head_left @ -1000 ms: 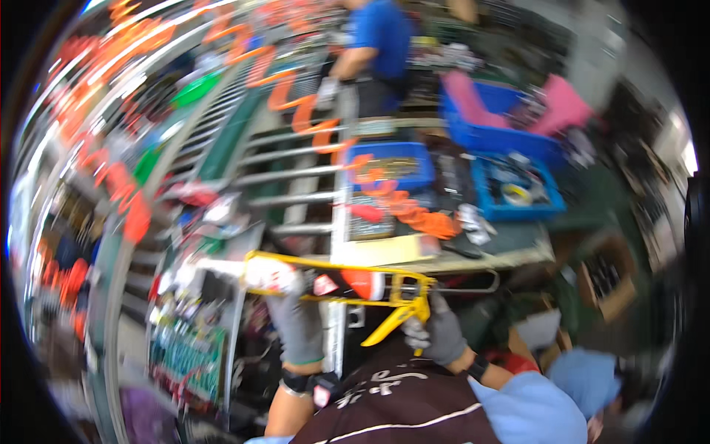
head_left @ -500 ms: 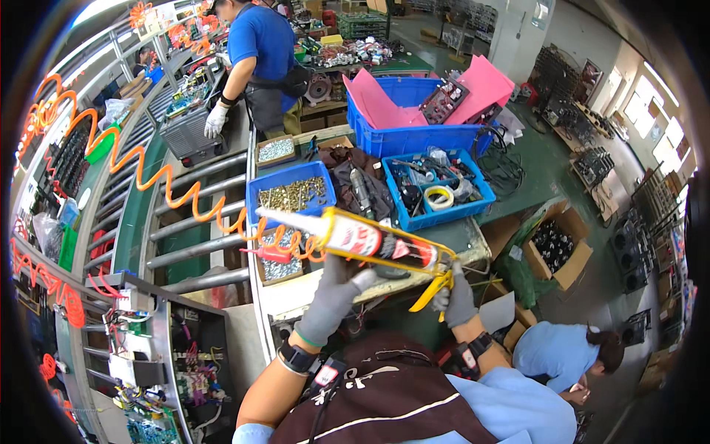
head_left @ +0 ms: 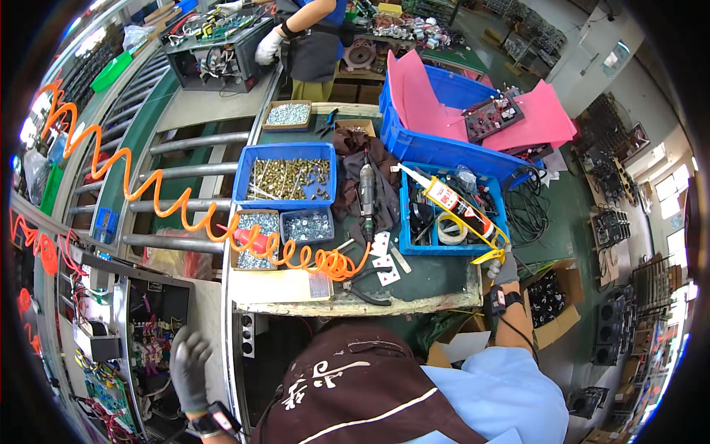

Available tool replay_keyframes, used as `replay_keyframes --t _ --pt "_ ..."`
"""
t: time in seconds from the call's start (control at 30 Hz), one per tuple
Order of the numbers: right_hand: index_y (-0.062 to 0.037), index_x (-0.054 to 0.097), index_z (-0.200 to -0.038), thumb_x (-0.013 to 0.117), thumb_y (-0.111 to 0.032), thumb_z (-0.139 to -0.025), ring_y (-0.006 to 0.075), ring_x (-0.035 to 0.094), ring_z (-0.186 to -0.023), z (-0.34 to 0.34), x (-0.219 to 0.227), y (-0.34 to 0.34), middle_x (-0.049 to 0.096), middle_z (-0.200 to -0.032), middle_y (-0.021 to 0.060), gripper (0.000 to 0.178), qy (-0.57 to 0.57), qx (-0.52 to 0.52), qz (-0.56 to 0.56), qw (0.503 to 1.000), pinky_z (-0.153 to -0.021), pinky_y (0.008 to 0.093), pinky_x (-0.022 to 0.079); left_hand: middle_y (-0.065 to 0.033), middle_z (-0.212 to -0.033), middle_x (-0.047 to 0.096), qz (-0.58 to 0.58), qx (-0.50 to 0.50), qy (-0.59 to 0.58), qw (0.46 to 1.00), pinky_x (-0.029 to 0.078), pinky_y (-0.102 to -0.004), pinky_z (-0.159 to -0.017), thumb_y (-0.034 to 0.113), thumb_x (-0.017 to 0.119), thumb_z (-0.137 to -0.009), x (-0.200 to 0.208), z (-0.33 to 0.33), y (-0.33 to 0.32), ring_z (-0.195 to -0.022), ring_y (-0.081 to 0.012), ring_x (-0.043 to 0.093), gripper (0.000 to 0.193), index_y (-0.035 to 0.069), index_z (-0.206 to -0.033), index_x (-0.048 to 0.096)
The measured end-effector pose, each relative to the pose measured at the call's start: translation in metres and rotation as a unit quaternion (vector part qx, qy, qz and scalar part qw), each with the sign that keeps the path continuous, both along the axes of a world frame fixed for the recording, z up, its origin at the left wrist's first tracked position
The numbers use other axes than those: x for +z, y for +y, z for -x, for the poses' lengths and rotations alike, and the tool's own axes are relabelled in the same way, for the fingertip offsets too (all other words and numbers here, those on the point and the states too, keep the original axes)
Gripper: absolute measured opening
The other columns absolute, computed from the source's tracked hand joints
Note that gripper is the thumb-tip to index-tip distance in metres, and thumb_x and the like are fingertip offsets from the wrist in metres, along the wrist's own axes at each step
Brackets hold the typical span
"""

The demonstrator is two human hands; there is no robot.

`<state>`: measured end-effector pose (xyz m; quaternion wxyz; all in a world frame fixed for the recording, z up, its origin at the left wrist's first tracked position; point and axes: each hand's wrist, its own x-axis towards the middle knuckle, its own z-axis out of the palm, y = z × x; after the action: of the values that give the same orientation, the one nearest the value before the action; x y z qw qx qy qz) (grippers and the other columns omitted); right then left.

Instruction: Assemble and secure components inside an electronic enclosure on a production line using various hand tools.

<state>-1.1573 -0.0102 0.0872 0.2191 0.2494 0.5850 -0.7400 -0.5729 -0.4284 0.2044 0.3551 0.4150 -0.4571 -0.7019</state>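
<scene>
In my gloved right hand is a yellow caulking gun, gripped by its handle and loaded with a white, red and black sealant cartridge. The cartridge and its pale nozzle lie across the light-blue divided tray, which holds a tape roll and loose parts. Whether the gun rests on the tray I cannot tell. My gloved left hand is at the lower left, beside an open equipment cabinet with exposed wiring and boards. Its fingers are loosely bent and apart, with nothing seen in them.
On the bench are a blue bin of brass fasteners, boxes of small metal parts, a power screwdriver and black-handled pliers. An orange coiled hose crosses the rollers. Beyond, a co-worker's gloved hand is by a dark unit.
The caulking gun has moved right, from in front of me to over the light-blue tray. My left hand has left the cartridge and dropped to the lower left. My view has shifted.
</scene>
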Motion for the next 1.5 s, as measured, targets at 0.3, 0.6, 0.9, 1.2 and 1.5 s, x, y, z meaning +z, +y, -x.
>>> replay_keyframes --t 0.3,0.6,0.9,1.2,1.5 --pt "-0.0185 0.043 -0.082 0.044 -0.058 -0.091 0.0109 0.026 -0.039 0.022 -0.026 0.010 0.028 -0.052 -0.0042 0.040 -0.048 -0.020 0.019 0.998 -0.040 0.0271 0.021 -0.0067 -0.106 0.057 -0.112 0.094 0.069 0.987 0.052 -0.0280 -0.074 0.022 0.046 -0.097 -0.050 -0.118 0.012 -0.088 -0.0156 0.056 0.040 0.006 -0.134 0.041" --pt "-0.0167 0.043 -0.082 0.043 -0.056 -0.092 0.0104 0.028 -0.039 0.016 -0.008 -0.010 0.030 -0.051 -0.0037 0.040 -0.038 -0.023 -0.003 0.999 -0.039 0.0262 0.022 -0.0070 -0.100 0.059 -0.103 0.160 0.023 0.981 0.050 -0.0320 -0.076 0.029 0.054 -0.093 -0.045 -0.030 0.000 -0.087 -0.0181 0.057 0.045 0.003 -0.129 0.046" --pt "-0.0162 0.044 -0.079 0.042 -0.056 -0.093 0.0093 0.029 -0.039 0.031 -0.016 -0.016 0.032 -0.051 -0.0041 0.042 -0.033 0.011 -0.003 0.999 -0.039 0.0258 0.023 -0.0090 -0.098 0.061 -0.118 0.161 0.060 0.978 0.050 -0.0330 -0.076 0.027 0.054 -0.093 -0.055 -0.013 0.010 -0.085 -0.0201 0.059 0.044 0.002 -0.127 0.046" --pt "-0.0160 0.047 -0.086 0.044 -0.050 -0.094 0.0110 0.033 -0.042 0.045 -0.036 -0.021 0.040 -0.056 -0.0010 0.035 -0.029 0.031 -0.085 0.995 -0.040 0.0255 0.028 -0.0086 -0.097 0.059 -0.123 0.195 0.064 0.971 0.051 -0.0326 -0.076 0.027 0.056 -0.091 -0.068 -0.029 0.014 -0.086 -0.0199 0.059 0.046 0.002 -0.128 0.045" --pt "-0.0005 0.063 -0.097 0.048 -0.029 -0.090 0.0347 0.062 -0.081 0.031 -0.067 -0.104 0.064 -0.088 0.0208 0.033 0.355 0.624 -0.539 0.441 -0.069 0.0427 0.048 -0.0061 -0.087 0.061 0.065 0.360 -0.079 0.927 0.048 -0.0247 -0.061 0.009 0.053 -0.088 -0.006 -0.041 0.050 -0.069 -0.0122 0.058 0.025 0.000 -0.110 0.057"
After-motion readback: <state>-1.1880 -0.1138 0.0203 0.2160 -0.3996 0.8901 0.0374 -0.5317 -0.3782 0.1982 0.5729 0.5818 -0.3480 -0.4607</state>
